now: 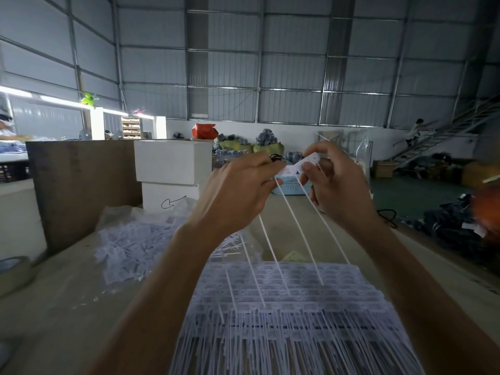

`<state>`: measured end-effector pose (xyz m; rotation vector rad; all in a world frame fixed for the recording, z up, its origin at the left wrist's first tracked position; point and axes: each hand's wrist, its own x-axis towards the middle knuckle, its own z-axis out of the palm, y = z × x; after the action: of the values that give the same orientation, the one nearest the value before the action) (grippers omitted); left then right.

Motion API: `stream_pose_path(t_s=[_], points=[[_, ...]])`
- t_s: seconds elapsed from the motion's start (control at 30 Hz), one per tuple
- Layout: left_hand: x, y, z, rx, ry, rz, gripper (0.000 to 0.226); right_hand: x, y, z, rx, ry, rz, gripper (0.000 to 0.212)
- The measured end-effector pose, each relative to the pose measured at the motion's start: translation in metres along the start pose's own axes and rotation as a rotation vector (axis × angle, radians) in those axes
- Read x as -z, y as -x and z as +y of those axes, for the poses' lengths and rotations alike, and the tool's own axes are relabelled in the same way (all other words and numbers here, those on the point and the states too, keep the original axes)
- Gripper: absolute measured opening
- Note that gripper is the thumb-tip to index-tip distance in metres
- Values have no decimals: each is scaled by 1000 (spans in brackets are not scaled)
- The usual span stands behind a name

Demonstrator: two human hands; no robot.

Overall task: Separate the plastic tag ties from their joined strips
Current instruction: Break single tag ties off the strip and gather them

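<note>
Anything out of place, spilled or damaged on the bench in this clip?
Nothing stands out. Both hands, left and right, hold a short joined strip up. The stacked strips lie orderly; the separated ties form a loose heap on the table, as expected.

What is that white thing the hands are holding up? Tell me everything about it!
It is a short strip of white plastic tag ties, held up in the air above the stacked strips. The left hand and right hand pinch its flat tag heads, which bend upward between them. Long thin tails hang down from it toward the stack.
</note>
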<state>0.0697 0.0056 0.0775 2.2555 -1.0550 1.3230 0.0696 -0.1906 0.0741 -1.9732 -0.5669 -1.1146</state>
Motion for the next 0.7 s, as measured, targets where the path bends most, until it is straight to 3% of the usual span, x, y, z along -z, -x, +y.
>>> stream_pose_path(t_s=[0.2,0.53,0.63,0.7], points=[[0,0,6,-29,-59,-18,34,-7,4,0,141,213,68,12],[-5,-2,11,-45,-103,-46,32,-12,3,13,177,252,105,23],[-1,-4,15,-89,-29,-40,29,-3,1,28,66,356,176,25],[3,-6,18,-115,25,-13,27,15,-4,39,-155,170,164,22]])
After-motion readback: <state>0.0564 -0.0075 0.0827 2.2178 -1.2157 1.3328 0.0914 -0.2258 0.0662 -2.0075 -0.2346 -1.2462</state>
